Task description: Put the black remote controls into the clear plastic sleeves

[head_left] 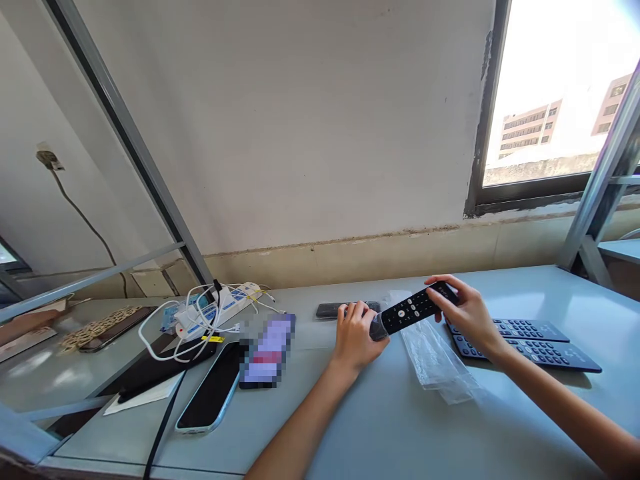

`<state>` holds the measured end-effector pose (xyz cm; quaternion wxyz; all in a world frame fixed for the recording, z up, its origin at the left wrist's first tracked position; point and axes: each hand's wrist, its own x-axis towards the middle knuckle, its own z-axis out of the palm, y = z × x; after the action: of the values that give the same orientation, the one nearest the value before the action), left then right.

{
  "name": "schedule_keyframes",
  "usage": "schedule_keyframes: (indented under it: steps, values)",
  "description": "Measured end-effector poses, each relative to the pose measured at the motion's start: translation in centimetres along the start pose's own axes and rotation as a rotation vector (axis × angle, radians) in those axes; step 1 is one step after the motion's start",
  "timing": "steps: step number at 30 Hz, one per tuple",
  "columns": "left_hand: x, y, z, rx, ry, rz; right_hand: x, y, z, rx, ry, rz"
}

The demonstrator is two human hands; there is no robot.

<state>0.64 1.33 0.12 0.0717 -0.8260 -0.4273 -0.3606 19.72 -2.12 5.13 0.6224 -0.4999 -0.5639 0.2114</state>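
Left hand (356, 337) curled fingers around film-covered end of long black plastic remote control (413, 309); right hand (466, 312) pinched its other end, remote held over crumpled clear plastic bag (436, 359) on pale blue-grey tabletop (380, 427).

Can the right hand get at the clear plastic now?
Probably not without letting go: the right hand grips the remote. Otherwise likely yes; the clear plastic lies close by, its near end uncovered.

Partly hidden behind left hand (354, 337), frame center: slim black bar (326, 311) | Pixelated past reading, lower left: smartphone screen (269, 352) | Cut off by right edge, upper right: window (550, 83)
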Motion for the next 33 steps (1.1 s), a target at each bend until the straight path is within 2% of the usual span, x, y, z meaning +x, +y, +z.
schedule_keyframes:
  steps: [5, 9, 13, 17, 20, 23, 30, 33]
  values:
    - [0.1, -0.1, 0.0, 0.033, -0.004, -0.008, -0.5, 0.1, 0.7, 0.093, -0.354, 0.199]
    - [0.0, -0.1, -0.2, 0.069, 0.034, 0.016, -1.0, 0.6, 1.3, 0.193, -0.601, 0.302]
    - [-0.2, 0.2, -0.1, 0.085, 0.099, 0.099, -1.5, 1.2, 1.7, 0.197, -0.749, 0.331]
    - [-0.4, 0.5, 0.4, 0.056, 0.153, 0.163, -2.2, 1.4, 2.1, 0.235, -0.835, 0.377]
    - [-0.4, 0.6, 0.7, 0.029, 0.129, 0.168, -2.5, 1.3, 2.3, 0.256, -0.822, 0.398]
    - [-0.2, 0.5, 0.7, -0.002, 0.058, 0.123, -2.3, 1.3, 2.3, 0.246, -0.723, 0.405]
    - [0.4, -0.7, -0.2, 0.022, -0.146, -0.083, -0.2, 2.3, 1.1, 0.246, -0.328, 0.37]
    - [0.5, -1.0, -0.2, 0.032, -0.199, -0.098, 0.3, 2.6, 0.7, 0.274, -0.349, 0.396]
